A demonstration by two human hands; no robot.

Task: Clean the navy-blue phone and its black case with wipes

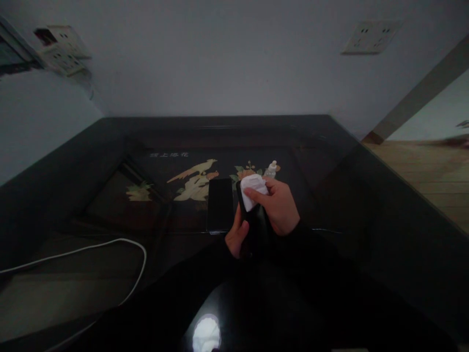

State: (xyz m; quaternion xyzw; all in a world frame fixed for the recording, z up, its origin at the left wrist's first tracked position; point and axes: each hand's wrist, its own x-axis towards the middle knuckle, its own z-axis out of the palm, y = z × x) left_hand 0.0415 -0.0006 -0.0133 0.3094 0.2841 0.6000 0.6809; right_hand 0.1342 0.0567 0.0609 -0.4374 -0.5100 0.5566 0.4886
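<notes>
My left hand (237, 235) is closed round the lower left side of a black phone (257, 227), which is tilted up above the table. My right hand (282, 205) pinches a folded white cloth (252, 188), possibly a tissue, and presses it flat on the phone's upper part. The phone's lower end is lost in the dark against my sleeves. Just left of my hands a second flat black phone-like slab (220, 203) lies on the table. Behind my right hand stands a small clear bottle (271, 169) with a pale cap, partly covered by it.
The glossy dark table (300, 132) bears a bird-and-flower picture and meets the wall at its far edge. A white cable (120, 240) loops over the left side. Wall sockets (372, 37) are at upper right, others at upper left. The light is dim.
</notes>
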